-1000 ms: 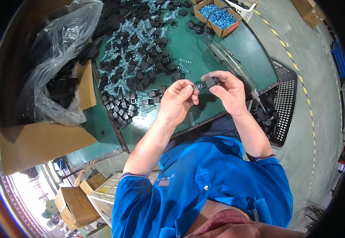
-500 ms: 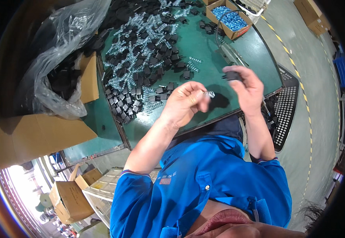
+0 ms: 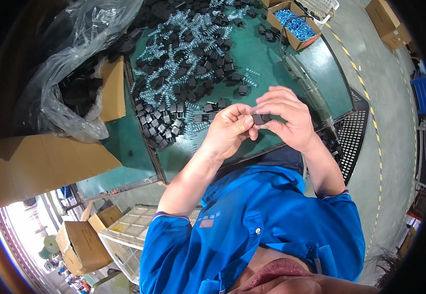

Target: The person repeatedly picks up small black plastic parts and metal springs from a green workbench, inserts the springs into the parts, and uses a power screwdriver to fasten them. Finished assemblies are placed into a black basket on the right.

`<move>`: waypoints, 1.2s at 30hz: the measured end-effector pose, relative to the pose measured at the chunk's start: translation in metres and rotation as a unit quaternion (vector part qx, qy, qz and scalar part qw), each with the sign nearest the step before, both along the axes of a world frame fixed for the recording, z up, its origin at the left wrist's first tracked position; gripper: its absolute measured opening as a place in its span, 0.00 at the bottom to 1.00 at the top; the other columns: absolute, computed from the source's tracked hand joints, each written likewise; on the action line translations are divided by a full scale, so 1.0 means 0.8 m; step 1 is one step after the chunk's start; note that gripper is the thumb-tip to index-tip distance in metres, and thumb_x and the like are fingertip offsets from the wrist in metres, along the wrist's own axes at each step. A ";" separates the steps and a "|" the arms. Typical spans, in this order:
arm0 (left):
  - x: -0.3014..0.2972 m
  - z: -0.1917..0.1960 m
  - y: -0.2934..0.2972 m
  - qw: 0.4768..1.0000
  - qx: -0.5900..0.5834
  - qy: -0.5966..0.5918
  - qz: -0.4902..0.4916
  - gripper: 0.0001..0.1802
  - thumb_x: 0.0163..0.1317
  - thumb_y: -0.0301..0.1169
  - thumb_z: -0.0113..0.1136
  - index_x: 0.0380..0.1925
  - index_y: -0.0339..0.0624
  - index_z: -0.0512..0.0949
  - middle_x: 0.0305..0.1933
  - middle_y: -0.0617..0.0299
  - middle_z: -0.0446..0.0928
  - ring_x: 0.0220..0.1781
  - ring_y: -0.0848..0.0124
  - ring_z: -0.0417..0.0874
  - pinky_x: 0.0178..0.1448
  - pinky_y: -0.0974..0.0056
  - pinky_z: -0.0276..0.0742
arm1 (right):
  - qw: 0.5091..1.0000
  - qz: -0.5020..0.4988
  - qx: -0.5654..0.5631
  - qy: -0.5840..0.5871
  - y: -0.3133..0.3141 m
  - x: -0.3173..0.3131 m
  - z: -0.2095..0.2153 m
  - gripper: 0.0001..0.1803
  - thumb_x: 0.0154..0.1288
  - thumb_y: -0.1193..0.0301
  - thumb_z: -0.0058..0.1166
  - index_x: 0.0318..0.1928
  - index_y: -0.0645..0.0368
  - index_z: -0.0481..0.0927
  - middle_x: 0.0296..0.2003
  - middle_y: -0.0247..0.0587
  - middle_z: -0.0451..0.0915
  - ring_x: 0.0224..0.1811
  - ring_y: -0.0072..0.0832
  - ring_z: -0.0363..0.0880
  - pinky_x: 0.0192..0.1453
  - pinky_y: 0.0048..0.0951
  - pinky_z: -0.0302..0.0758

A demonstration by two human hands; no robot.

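Over the near edge of the green table (image 3: 267, 63), my two hands meet around a small black block-shaped plastic part (image 3: 261, 119). My right hand (image 3: 291, 120) grips it between thumb and fingers. Thumb and forefinger of my left hand (image 3: 226, 131) are pinched against the part's left side; the small coil spring they held a moment earlier is now hidden. Beyond my hands lies a heap of loose coil springs (image 3: 188, 24) mixed with black plastic parts. Several similar black blocks (image 3: 161, 125) are gathered to the left of my left hand.
A green-grey power screwdriver (image 3: 308, 88) with a cable lies right of my hands. At the far right sits a cardboard box (image 3: 309, 43) of blue metallic pieces. An open carton with a clear plastic bag (image 3: 81, 117) stands left. A black perforated crate (image 3: 356, 127) is beyond the table's right edge.
My right hand has come left and down with the black part to meet my left hand. The spring in my left fingers has gone out of sight.
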State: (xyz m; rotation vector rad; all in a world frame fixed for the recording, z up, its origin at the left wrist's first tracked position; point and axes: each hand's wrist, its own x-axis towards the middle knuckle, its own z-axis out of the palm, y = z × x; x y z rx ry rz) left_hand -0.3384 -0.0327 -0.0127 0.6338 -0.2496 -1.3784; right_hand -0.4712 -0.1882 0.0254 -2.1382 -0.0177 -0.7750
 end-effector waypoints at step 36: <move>0.495 -0.013 0.053 0.264 0.564 -0.746 0.238 0.40 0.48 0.49 0.76 0.56 0.37 0.75 0.59 0.45 0.77 0.62 0.50 0.76 0.66 0.46 0.69 | 0.972 -0.062 0.226 -0.032 0.003 0.015 -0.024 0.13 0.64 0.75 0.58 0.47 0.66 0.75 0.42 0.47 0.82 0.47 0.35 0.81 0.55 0.34 0.77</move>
